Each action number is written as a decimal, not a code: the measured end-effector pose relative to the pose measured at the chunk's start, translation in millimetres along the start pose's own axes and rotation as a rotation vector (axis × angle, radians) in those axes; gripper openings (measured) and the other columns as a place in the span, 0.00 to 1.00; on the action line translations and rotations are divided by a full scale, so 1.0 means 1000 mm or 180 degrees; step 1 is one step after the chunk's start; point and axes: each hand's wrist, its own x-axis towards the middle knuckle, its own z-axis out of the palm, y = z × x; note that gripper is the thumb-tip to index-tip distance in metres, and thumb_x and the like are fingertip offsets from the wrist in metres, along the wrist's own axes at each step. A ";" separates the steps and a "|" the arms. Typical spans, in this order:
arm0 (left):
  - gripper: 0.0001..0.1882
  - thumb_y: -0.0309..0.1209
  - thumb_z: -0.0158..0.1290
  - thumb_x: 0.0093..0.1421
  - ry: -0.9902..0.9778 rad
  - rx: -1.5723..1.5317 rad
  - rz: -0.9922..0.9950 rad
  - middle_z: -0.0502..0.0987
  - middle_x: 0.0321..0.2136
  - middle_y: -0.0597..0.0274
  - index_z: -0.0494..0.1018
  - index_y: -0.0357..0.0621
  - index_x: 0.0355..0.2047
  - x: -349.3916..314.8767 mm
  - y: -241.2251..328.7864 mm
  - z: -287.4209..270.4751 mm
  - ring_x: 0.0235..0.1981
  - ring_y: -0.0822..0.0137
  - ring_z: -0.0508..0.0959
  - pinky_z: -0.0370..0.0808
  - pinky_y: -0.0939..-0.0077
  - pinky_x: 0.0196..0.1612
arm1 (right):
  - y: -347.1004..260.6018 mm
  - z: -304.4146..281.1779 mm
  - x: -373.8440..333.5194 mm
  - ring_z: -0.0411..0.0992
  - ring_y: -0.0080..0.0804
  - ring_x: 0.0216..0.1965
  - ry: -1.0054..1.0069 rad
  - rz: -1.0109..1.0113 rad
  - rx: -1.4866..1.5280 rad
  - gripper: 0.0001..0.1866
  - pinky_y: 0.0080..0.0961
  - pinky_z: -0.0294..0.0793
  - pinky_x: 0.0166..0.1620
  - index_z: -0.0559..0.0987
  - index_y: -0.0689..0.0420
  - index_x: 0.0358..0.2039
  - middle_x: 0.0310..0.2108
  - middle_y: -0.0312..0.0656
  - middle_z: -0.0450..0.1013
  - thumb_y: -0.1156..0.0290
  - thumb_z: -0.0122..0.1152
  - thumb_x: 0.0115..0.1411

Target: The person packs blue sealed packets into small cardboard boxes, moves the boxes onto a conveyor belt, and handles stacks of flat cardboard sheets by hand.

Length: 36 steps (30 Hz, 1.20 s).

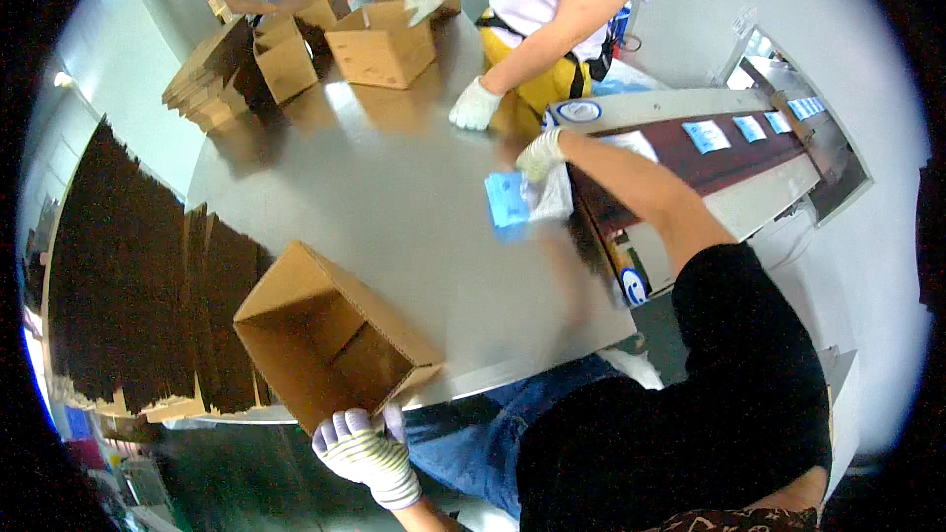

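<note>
An open-topped cardboard box [320,320] stands tilted near the table's front left edge, its flaps up and its inside dark, with nothing visible in it. My left hand [367,458], in a striped knit glove, is closed over the box's near rim. At the end of the conveyor, my right hand [540,156], also gloved, grips a blue-and-white packet [507,202] above the table; motion blurs it, and I cannot tell whether it is one packet or a small stack.
The conveyor [660,143] on the right carries several blue-and-white packets [706,136]. Flattened cardboard [128,286] is stacked along the left. Across the grey table [394,197], a co-worker's gloved hand [476,105] rests near another box [382,47]; a further person stands behind.
</note>
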 end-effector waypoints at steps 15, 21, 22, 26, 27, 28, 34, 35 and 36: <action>0.20 0.52 0.51 0.58 -0.0130 0.0009 0.0008 0.69 0.18 0.65 0.67 0.51 0.22 0.005 0.005 -0.033 0.23 0.61 0.71 0.67 0.65 0.33 | -0.235 0.056 -0.036 0.72 0.50 0.45 0.0792 -0.0079 0.0540 0.38 0.44 0.68 0.52 0.68 0.58 0.51 0.43 0.50 0.73 0.55 0.70 0.42; 0.25 0.57 0.49 0.56 0.0155 0.0194 -0.0015 0.65 0.19 0.60 0.63 0.48 0.19 -0.007 0.015 -0.009 0.25 0.55 0.70 0.66 0.57 0.37 | -0.321 -0.045 -0.083 0.74 0.47 0.43 0.3300 -0.3104 0.1446 0.36 0.38 0.74 0.44 0.69 0.58 0.49 0.38 0.52 0.75 0.57 0.73 0.41; 0.24 0.56 0.48 0.56 0.0123 0.0203 0.0028 0.64 0.19 0.60 0.63 0.47 0.21 -0.005 0.019 -0.011 0.26 0.55 0.69 0.65 0.59 0.37 | -0.339 -0.057 -0.084 0.74 0.47 0.42 0.3321 -0.3678 0.1236 0.35 0.38 0.74 0.44 0.70 0.58 0.48 0.37 0.52 0.75 0.56 0.72 0.41; 0.24 0.56 0.49 0.55 0.0092 0.0177 0.0000 0.65 0.19 0.61 0.63 0.48 0.21 -0.007 0.031 -0.014 0.25 0.57 0.69 0.66 0.59 0.37 | -0.387 -0.058 -0.079 0.75 0.50 0.35 0.2675 -0.2206 -0.0116 0.40 0.40 0.77 0.38 0.68 0.59 0.48 0.34 0.50 0.75 0.53 0.72 0.35; 0.25 0.57 0.48 0.56 0.0122 0.0138 -0.0004 0.65 0.18 0.61 0.64 0.48 0.19 -0.008 0.036 -0.016 0.24 0.58 0.70 0.67 0.58 0.38 | -0.393 -0.053 -0.067 0.75 0.49 0.33 0.2691 -0.2037 -0.0736 0.40 0.40 0.77 0.35 0.69 0.61 0.47 0.32 0.50 0.75 0.52 0.71 0.34; 0.25 0.56 0.46 0.58 0.0110 0.0155 0.0006 0.63 0.17 0.62 0.61 0.49 0.18 -0.011 0.040 -0.018 0.23 0.58 0.69 0.67 0.58 0.38 | -0.394 -0.047 -0.050 0.73 0.52 0.41 0.2092 -0.1904 -0.1107 0.42 0.43 0.74 0.43 0.66 0.67 0.50 0.40 0.55 0.73 0.51 0.67 0.39; 0.22 0.53 0.48 0.58 0.0162 -0.0024 0.0218 0.62 0.18 0.62 0.62 0.50 0.20 -0.024 0.057 -0.022 0.22 0.59 0.67 0.68 0.60 0.40 | -0.400 0.019 0.012 0.75 0.47 0.41 0.0657 -0.1791 -0.1531 0.14 0.40 0.74 0.44 0.80 0.59 0.34 0.37 0.50 0.77 0.64 0.61 0.49; 0.22 0.52 0.49 0.58 0.0156 -0.0027 0.0211 0.62 0.18 0.62 0.62 0.50 0.20 -0.025 0.061 -0.022 0.22 0.59 0.67 0.68 0.60 0.40 | -0.392 0.021 0.014 0.75 0.47 0.42 0.0508 -0.1944 -0.1608 0.13 0.40 0.74 0.45 0.81 0.58 0.34 0.38 0.50 0.77 0.64 0.59 0.51; 0.21 0.52 0.49 0.57 0.0096 0.0014 0.0185 0.62 0.17 0.63 0.62 0.50 0.20 -0.027 0.063 -0.024 0.23 0.59 0.67 0.68 0.60 0.40 | -0.385 0.021 0.017 0.75 0.46 0.43 0.0360 -0.2092 -0.1674 0.12 0.40 0.74 0.45 0.81 0.58 0.33 0.39 0.50 0.78 0.64 0.58 0.52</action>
